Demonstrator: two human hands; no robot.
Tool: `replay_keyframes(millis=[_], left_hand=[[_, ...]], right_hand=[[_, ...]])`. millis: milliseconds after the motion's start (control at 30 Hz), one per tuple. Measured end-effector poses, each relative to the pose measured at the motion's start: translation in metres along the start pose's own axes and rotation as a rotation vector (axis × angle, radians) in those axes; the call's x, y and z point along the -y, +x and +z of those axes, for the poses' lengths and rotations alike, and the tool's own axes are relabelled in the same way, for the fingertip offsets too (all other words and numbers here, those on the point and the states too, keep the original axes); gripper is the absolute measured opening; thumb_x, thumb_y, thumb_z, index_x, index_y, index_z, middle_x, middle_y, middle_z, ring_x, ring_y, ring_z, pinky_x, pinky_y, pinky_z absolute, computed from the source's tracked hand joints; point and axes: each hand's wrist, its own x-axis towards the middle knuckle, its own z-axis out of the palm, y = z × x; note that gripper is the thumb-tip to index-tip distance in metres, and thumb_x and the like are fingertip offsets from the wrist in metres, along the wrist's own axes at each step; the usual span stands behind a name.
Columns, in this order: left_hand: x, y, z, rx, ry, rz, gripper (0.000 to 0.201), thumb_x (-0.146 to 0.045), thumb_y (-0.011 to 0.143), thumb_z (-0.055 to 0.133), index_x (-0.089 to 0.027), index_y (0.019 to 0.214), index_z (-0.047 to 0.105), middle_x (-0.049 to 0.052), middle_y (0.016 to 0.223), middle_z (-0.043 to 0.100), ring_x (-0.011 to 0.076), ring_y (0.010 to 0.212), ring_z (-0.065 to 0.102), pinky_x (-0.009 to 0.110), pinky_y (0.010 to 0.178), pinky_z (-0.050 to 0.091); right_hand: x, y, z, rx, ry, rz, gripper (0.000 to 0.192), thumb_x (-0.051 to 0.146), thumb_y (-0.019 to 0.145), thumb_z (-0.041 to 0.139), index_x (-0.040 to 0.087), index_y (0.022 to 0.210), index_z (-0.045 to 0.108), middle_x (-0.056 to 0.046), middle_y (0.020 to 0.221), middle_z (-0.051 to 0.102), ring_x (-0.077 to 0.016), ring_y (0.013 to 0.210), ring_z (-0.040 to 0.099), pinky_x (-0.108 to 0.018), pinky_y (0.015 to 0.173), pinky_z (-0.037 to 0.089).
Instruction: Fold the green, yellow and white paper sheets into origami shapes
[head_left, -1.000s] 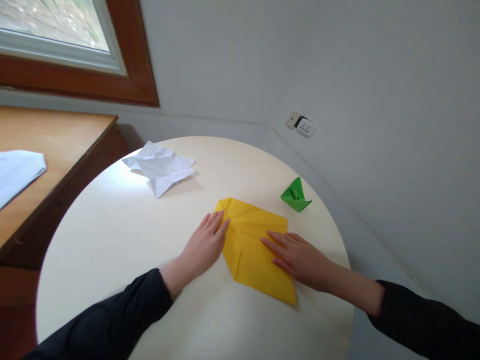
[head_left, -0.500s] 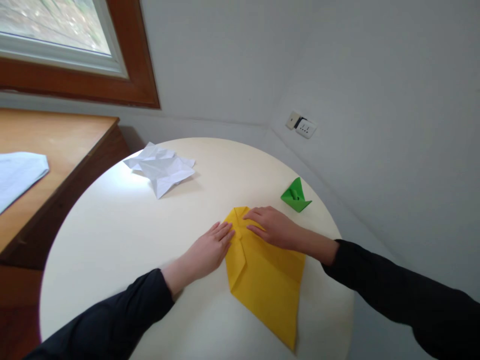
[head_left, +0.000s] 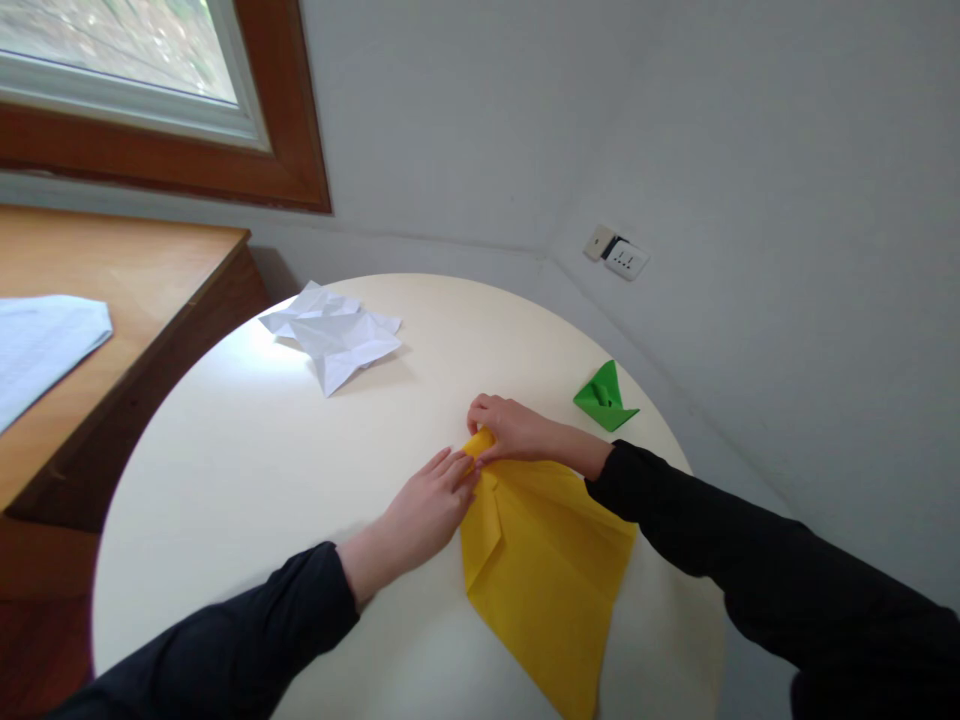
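Since the earlier frame the right hand has moved to the far tip of the yellow paper and now pinches it closed, lifting that corner. The left hand lies flat and open, fingertips on the paper's left fold. The paper's near corner overhangs the round counter. Open room lies left, between the hands and the crumpled white paper; the green folded figure sits near the right rim.

Crumpled white paper; green origami
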Motion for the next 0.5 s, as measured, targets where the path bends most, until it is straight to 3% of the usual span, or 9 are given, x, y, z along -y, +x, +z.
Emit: replay_keyframes(millis=[300, 500], left_hand=[[0.000, -0.001, 0.000, 0.042, 0.006, -0.008, 0.031, -0.016, 0.091, 0.040, -0.008, 0.117, 0.056, 0.013, 0.119, 0.061, 0.0245, 0.118, 0.051, 0.042, 0.105, 0.035], [-0.004, 0.004, -0.009, 0.009, 0.001, -0.063, 0.026, -0.016, 0.089, 0.044, -0.007, 0.108, 0.060, 0.016, 0.112, 0.059, 0.0261, 0.110, 0.053, 0.044, 0.101, 0.038]], right_hand=[[-0.003, 0.000, -0.010, 0.032, 0.006, 0.093, 0.016, 0.031, 0.069, 0.070, 0.017, 0.076, 0.065, -0.002, 0.072, 0.067, -0.0157, 0.068, 0.059, -0.022, 0.056, 0.034], [0.004, -0.016, -0.002, -0.081, -0.030, 0.058, 0.003, 0.019, 0.076, 0.061, 0.016, 0.075, 0.062, -0.003, 0.078, 0.068, -0.0160, 0.074, 0.059, -0.026, 0.069, 0.034]])
